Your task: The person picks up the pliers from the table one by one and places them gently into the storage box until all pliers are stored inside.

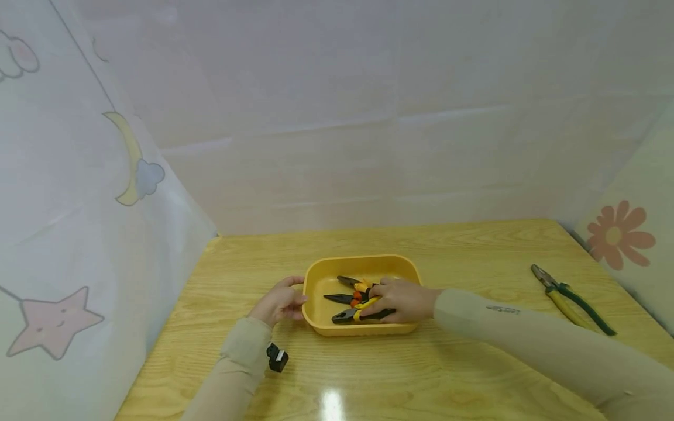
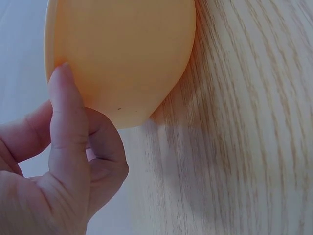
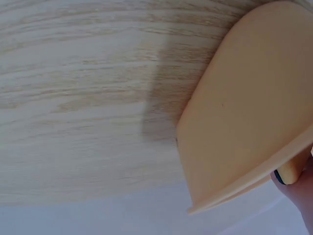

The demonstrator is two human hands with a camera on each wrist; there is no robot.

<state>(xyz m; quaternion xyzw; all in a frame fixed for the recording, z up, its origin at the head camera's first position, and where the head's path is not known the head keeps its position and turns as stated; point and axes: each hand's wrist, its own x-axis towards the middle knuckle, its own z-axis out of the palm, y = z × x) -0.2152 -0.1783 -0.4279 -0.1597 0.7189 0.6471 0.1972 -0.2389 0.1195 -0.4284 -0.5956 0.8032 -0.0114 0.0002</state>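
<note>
Pale sheeting [image 1: 316, 88] stands behind the work area and along both sides, from 9 o'clock through 12 to 3, where 12 points away from me. A wood-grain table [image 1: 474, 263] lies below it. My right sleeve [image 1: 526, 333] enters from 4 o'clock, and my left sleeve [image 1: 231, 368] from 7.

The yellow tray [image 1: 363, 331] sits on the table between my two hands, its long sides facing 12 and 6. Well apart from it at 3 o'clock, near the table's edge, lie the large pliers [image 1: 560, 287]: one green handle, one yellow, head toward 10.

My right hand [image 1: 405, 300] reaches into the tray from 3 o'clock and grasps the handles of the front pliers [image 1: 346, 316]. I cannot tell whether its fingers also bear on the neighbouring tools. My left hand [image 1: 281, 301] grasps the tray at its 9 o'clock end, one fingertip against the outer wall near the rim.

The front pliers have yellow and black grips and a dark head toward 9. The middle pliers [image 1: 339, 299] show a slim dark nose, also toward 9. The rear pliers [image 1: 350, 282] point toward 10. A small black device [image 1: 276, 358] is beside my left cuff, 8 o'clock from the tray.
</note>
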